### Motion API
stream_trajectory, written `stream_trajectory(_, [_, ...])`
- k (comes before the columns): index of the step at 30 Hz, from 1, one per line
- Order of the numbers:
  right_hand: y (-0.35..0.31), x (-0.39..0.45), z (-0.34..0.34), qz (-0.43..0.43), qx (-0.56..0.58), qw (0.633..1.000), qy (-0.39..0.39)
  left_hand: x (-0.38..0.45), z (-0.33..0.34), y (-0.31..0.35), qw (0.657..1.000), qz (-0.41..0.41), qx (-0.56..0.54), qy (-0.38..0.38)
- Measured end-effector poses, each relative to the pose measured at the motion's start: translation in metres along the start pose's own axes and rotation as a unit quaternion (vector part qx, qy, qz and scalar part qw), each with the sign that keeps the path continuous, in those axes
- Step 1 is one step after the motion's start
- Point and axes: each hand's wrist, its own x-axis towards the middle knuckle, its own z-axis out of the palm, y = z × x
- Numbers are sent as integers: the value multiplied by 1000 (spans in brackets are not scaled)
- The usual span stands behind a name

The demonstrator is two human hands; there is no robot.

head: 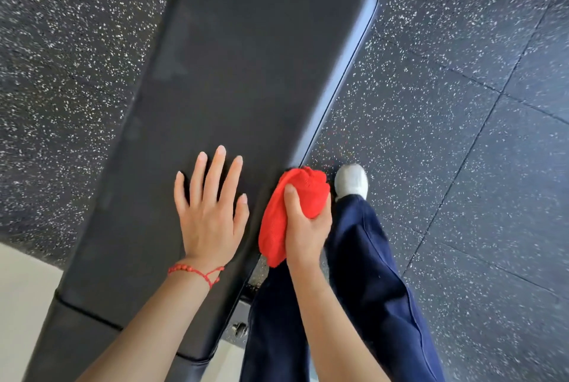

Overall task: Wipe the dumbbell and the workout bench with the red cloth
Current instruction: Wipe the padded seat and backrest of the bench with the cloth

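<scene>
Mid bench-wiping, judging by the layout: left hand (212,212) flat, fingers spread on the workout bench (246,58) pad, right hand (308,224) gripping the bunched red cloth (295,197) at its right edge; next, likely sweep cloth across the pad; no dumbbell visible.

— What do you wear on your arms?

— Your forearms are bare, no sleeves. On your left wrist you have a thin red bracelet (197,271) of small beads on a cord, with a knot and short loose ends.

— And lower down?

— You wear wide dark navy trousers (363,289) with a seam along the leg, and one shoe (351,180) shows, white or light grey, with a rounded toe.
</scene>
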Motion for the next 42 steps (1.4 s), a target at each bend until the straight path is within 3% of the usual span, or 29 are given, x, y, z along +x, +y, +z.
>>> stream_trajectory(6, [-35, 30, 4, -27, 3, 1000, 9, 24, -7, 15, 1000, 0, -23, 19])
stream_trajectory(12, [-93, 85, 12, -61, -11, 998, 8, 107, -11, 46, 997, 13, -62, 41])
stream_trajectory(17, [-131, 122, 15, -91, -18, 996, -1, 170, -4, 66, 998, 42, -48, 19])
stream_trajectory(23, [-163, 151, 19, -98, -12, 995, 9, 180, 4, 68, 999, 35, -16, 12])
stream_trajectory(35, [-112, 105, 6, -15, -21, 999, -40, 182, 2, 70, 999, 29, -15, 16])
stream_trajectory(42, [-148, 137, 17, -37, 9, 999, -27, 190, -1, 82, 998, 8, -35, 42])
